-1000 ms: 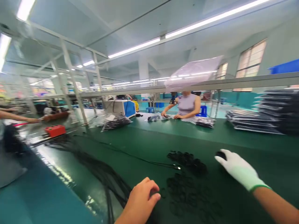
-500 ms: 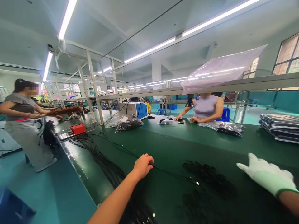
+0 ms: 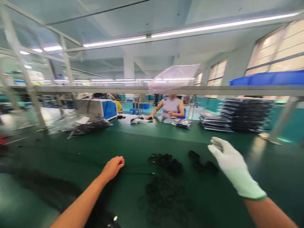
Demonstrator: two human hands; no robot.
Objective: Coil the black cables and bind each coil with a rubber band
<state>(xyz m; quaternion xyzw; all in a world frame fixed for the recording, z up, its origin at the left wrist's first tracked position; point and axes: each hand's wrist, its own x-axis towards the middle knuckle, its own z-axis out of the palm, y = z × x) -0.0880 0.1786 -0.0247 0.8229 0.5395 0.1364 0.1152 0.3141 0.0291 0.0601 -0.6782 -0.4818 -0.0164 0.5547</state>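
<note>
My bare left hand is closed around a thin black cable above the green tabletop. The cable runs out to the right of the fist and ends in a small shiny tip. My right hand, in a white glove with a green cuff, hangs over the table with thumb and fingers apart and nothing in it. Just left of the glove lies a small coiled black bundle. Between both hands sit a heap of black coils and more dark loops nearer me. A bunch of black cables lies blurred at left.
Clear bags with dark contents lie at the far left, beside a blue-and-white machine. Opposite, a person handles bagged items. Stacked black packages stand at far right. A shelf rail crosses above the table.
The view has swung right, bringing the package stacks and a blue tray in. My right hand has risen and turned its fingers upward. My left hand stays closed on the cable.
</note>
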